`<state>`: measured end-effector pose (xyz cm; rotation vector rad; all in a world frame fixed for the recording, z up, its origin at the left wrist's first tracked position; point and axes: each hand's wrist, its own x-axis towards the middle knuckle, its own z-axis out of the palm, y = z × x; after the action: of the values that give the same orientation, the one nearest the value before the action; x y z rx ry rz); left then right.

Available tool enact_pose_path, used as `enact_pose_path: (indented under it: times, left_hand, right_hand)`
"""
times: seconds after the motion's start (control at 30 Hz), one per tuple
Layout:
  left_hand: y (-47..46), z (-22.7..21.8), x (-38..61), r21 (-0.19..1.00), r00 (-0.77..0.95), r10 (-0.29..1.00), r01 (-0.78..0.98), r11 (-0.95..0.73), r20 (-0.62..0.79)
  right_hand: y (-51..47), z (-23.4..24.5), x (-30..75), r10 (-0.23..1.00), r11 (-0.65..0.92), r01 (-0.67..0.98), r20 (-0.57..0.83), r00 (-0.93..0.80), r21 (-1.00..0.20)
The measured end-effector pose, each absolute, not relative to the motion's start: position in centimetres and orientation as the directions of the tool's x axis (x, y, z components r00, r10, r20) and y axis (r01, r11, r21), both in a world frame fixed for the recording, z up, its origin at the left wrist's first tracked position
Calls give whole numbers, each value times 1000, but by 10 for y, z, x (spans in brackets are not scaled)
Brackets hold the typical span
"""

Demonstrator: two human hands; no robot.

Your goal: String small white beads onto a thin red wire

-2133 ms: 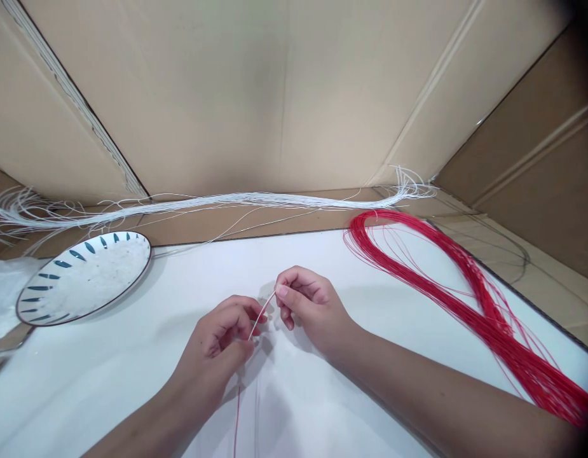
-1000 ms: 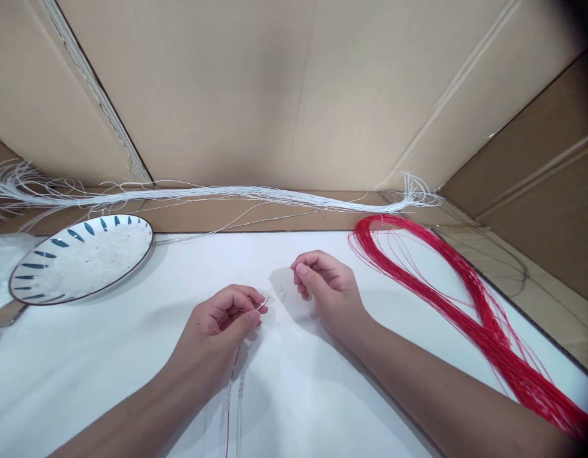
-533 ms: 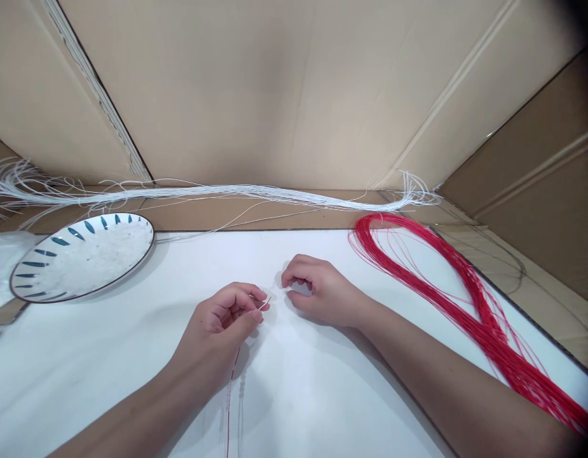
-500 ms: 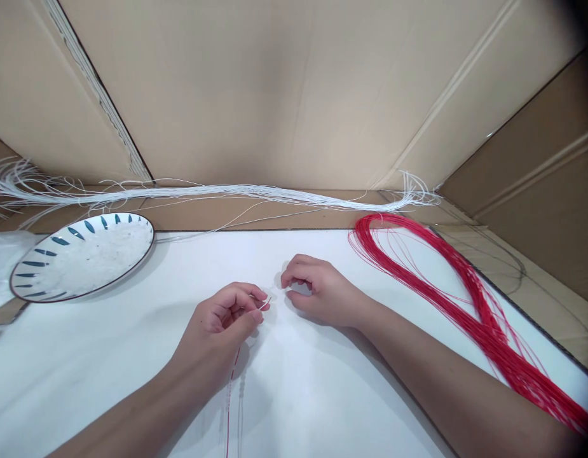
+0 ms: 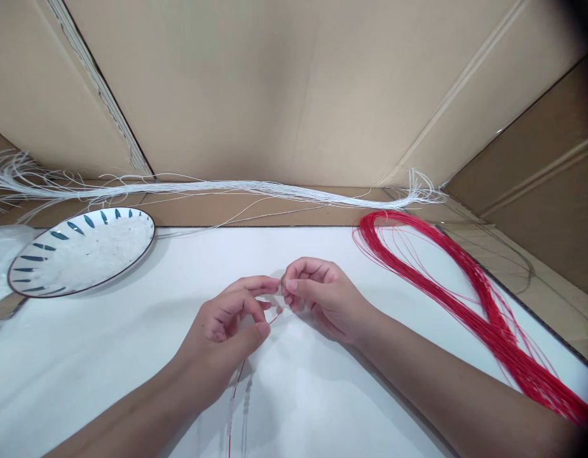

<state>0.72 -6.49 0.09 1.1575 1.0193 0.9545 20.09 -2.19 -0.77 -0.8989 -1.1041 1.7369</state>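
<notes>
White tabletop (image 5: pixel 131 356), red strand bundle (image 5: pixel 437 300) at right. Left of it, left hand (image 5: pixel 227 327) pinches one red thread (image 5: pixel 241 369); right hand (image 5: pixel 325 296) has fingertips together, contents can't tell. Thread runs near to far, end slanting far-right; near stretch seems already beaded, end not, remainder unclear.
</notes>
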Motion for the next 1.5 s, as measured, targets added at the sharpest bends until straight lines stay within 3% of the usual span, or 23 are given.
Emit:
enact_pose_path:
  times: [0.1, 0.33, 0.53, 1.5]
  left_hand:
    - [-64, 1, 4, 979, 320, 940, -115, 166, -121]
    - [-62, 0, 4, 959, 339, 931, -191, 211, -137]
    - [-61, -1, 7, 916, 300, 937, -297, 270, -179]
    - [-59, 0, 5, 932, 304, 922, -194, 308, -241]
  right_hand:
    - [-31, -8, 192, 846, -406, -430, -154, -510, -806]
    - [-29, -10, 194, 758, -536, -424, -195, -622, -730]
    - [-29, -10, 194, 750, -532, -420, -178, -637, -735]
    - [-29, -16, 196, 752, -435, -407, -75, -655, -803]
